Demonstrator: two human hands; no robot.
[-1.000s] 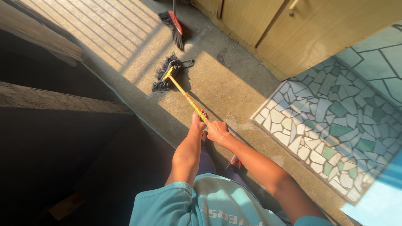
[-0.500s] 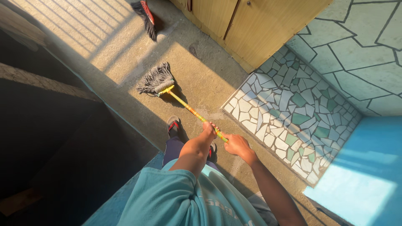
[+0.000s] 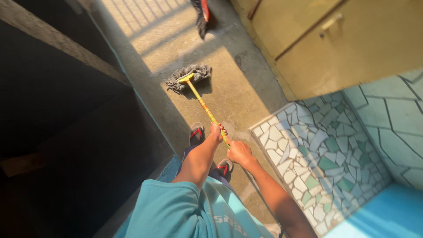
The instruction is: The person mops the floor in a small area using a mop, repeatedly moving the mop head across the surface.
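Observation:
Both hands grip the yellow patterned handle [image 3: 202,103] of a string mop. My left hand [image 3: 217,131] is higher up the stick, toward the head. My right hand [image 3: 238,151] holds the near end just behind it. The grey mop head [image 3: 189,76] lies spread on the sunlit concrete floor [image 3: 238,92] ahead of me. My feet in black and red sandals [image 3: 196,132] stand just below my hands.
A broom with dark bristles and a red part [image 3: 202,14] leans at the top. Wooden cabinet doors [image 3: 348,44] stand at the upper right. A mosaic-tiled ledge [image 3: 317,154] runs along the right. A dark stairwell drop [image 3: 66,132] lies to the left.
The mop head has slid further away from me and to the right over the concrete. Both hands stayed on the handle while my view swung.

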